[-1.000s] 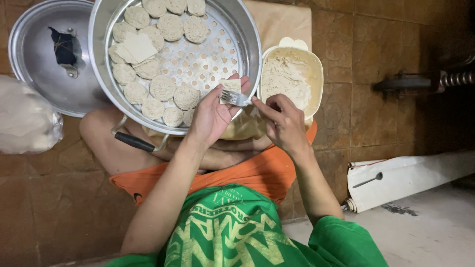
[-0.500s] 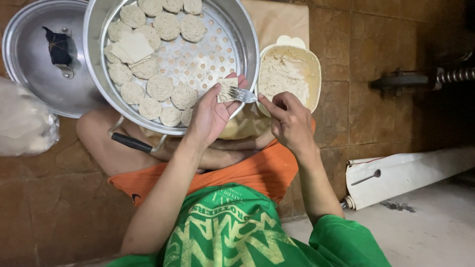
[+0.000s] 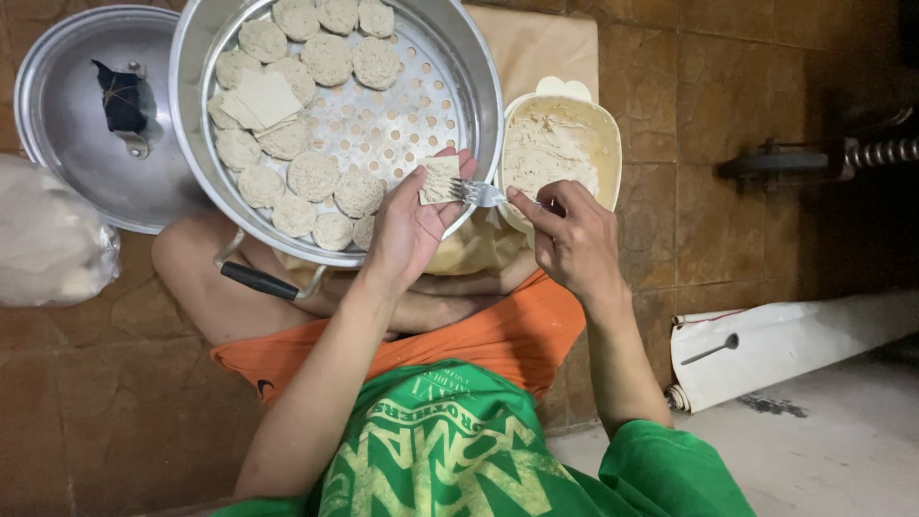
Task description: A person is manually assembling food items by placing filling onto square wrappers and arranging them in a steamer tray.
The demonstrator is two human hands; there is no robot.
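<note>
Across the person's lap sits a wide perforated steamer tray (image 3: 469, 77), its far and left parts ringed with round filled dumplings (image 3: 311, 175) and a small stack of square wrappers (image 3: 265, 97) lying among them. Left of it on the brown tiled floor lies the metal lid (image 3: 67, 134), with a pale plastic bag (image 3: 48, 239) nearer the person. Right of the tray, touching its rim, stands a cream bowl of filling (image 3: 603, 144). Over the tray's near right rim the left hand (image 3: 412, 225) is cupped palm up, cradling a square wrapper (image 3: 440, 180) on its fingertips. The right hand (image 3: 574, 239) comes in from the right, pinching a fork (image 3: 479, 193) whose long axis runs left to right, tines resting on the wrapper's right edge. The bowl lies just beyond the right hand, nearer it than the left.
</note>
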